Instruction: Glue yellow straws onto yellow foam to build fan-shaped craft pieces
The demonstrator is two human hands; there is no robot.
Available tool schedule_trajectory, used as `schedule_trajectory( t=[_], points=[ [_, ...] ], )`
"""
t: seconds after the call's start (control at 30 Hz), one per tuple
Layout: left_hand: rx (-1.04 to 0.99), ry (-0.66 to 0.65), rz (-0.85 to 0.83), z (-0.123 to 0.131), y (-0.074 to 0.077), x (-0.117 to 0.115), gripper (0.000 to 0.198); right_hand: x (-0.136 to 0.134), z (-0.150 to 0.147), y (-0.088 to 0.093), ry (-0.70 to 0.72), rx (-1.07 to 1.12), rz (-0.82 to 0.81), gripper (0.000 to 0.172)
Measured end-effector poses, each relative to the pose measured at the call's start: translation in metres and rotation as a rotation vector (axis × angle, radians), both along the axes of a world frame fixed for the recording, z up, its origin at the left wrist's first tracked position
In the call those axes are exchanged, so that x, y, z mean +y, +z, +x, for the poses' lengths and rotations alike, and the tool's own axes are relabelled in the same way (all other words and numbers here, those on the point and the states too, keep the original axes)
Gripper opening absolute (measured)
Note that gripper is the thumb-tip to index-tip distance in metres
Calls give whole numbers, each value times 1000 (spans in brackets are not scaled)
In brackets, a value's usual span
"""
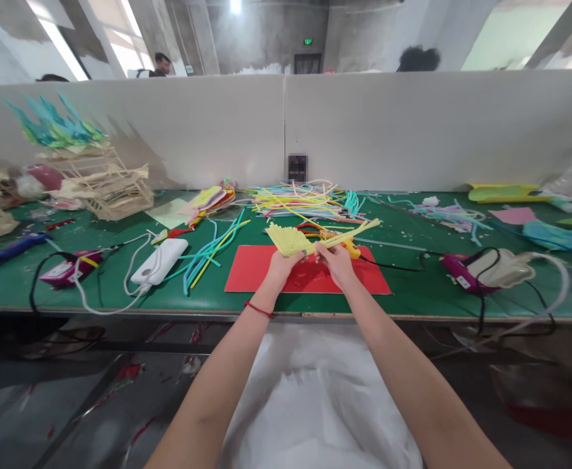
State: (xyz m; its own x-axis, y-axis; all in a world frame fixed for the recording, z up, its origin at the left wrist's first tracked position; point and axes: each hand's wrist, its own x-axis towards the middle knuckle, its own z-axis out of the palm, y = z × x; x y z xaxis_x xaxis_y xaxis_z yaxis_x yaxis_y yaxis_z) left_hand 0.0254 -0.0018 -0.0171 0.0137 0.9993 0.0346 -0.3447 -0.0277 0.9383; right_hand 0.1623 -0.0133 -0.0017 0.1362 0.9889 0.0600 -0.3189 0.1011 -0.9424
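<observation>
My left hand (pixel 285 266) is closed on the lower edge of a pale yellow, fan-shaped ribbed piece (pixel 286 239). Thin yellow strips (pixel 354 234) stretch from that piece toward the right, and my right hand (pixel 335 262) pinches them near the join. Beneath both hands a red board (pixel 249 268) lies flat on the bench. Just behind my right hand is a yellow tool (pixel 350 246) with a black cord, which looks like a glue gun and is partly hidden by the hand and strips.
Heaped coloured pipe-cleaner-like stems (pixel 296 200) lie behind the board. Left are loose blue and yellow stems (pixel 212 251), a white power strip (pixel 159 262), a purple box (pixel 71 268) and a wooden frame model (pixel 113 192). Another purple box (pixel 466 272) with cables sits right. A white partition (pixel 193 124) closes the back.
</observation>
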Motion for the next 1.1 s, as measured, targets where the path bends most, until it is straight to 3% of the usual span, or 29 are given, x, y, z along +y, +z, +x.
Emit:
schedule_trajectory(
  t=[0.53,0.8,0.97,1.1],
  points=[
    [32,14,15,-4,6,-5,40,-1,-1,-3,35,-167,22,42],
    [77,14,22,-3,13,-11,39,0,-1,-3,11,-67,21,44],
    [118,210,45,-4,21,-13,31,2,-1,-7,-14,-96,39,41],
    [45,352,7,-9,16,-9,28,3,3,-8,-69,-202,50,41]
  ],
)
